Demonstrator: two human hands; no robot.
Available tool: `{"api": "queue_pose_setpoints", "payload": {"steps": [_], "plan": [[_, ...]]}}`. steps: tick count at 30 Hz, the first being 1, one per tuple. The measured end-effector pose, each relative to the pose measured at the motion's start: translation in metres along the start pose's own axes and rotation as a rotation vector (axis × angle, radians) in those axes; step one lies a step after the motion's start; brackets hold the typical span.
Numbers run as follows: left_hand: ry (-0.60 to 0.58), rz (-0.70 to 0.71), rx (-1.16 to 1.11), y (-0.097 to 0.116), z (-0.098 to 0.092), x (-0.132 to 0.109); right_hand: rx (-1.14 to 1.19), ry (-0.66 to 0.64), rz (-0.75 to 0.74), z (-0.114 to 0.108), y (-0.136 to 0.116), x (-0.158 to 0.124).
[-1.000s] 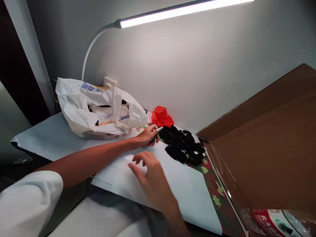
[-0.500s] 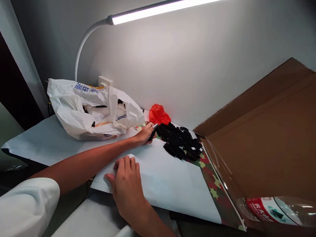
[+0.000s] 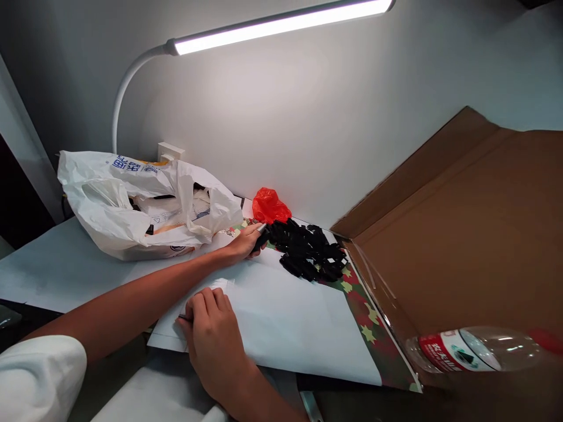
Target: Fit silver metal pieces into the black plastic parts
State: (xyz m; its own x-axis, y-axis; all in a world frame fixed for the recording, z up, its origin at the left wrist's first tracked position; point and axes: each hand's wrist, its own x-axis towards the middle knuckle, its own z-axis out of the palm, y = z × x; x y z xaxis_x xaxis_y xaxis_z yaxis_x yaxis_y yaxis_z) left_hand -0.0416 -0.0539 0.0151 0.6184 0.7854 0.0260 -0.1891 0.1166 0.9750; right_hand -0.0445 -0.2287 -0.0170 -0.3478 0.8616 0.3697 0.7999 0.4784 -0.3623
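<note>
My left hand reaches across to the near left edge of a pile of flat black pieces. Its fingers are closed around a black piece with a pale, shiny edge, whose kind I cannot make out. Closer to me, my right hand is curled over the near left part of the white paper. A thin dark tip shows between its thumb and fingers; the rest of that thing is hidden. Just beyond these fingers lies a small clear or white scrap.
A white plastic bag with packages stands at the left, a crumpled red bag behind the pile. To the right are an open cardboard box and a plastic bottle lying on its side. A lit lamp hangs above.
The view has turned a little to the right. My right thumb and fingers have come together, and a dark tip now shows between them. The left hand stays at the pile's edge.
</note>
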Motion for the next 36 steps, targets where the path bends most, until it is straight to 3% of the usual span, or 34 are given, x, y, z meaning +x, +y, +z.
{"api": "queue_pose_setpoints", "payload": {"steps": [4,12,18,21,26,30,36], "plan": [[0.017,0.026,0.011,0.002,0.001,-0.001,0.076,0.046,-0.008,-0.003,0.003,0.001],[0.069,0.026,-0.011,0.001,0.0,0.001,0.566,0.262,0.222,-0.028,0.026,0.016],[0.134,0.088,0.052,-0.001,-0.004,0.003,0.596,0.405,0.259,-0.089,0.083,0.043],[0.091,0.007,0.028,0.0,-0.003,0.003,0.642,0.446,0.227,-0.108,0.123,0.06],[0.034,-0.099,-0.037,0.001,-0.003,0.003,0.731,0.407,0.247,-0.1,0.164,0.071],[0.01,-0.138,-0.047,0.0,-0.004,0.005,0.802,0.38,0.241,-0.084,0.17,0.069],[0.035,-0.144,-0.056,0.001,-0.002,0.007,0.837,0.454,0.257,-0.074,0.169,0.071]]}}
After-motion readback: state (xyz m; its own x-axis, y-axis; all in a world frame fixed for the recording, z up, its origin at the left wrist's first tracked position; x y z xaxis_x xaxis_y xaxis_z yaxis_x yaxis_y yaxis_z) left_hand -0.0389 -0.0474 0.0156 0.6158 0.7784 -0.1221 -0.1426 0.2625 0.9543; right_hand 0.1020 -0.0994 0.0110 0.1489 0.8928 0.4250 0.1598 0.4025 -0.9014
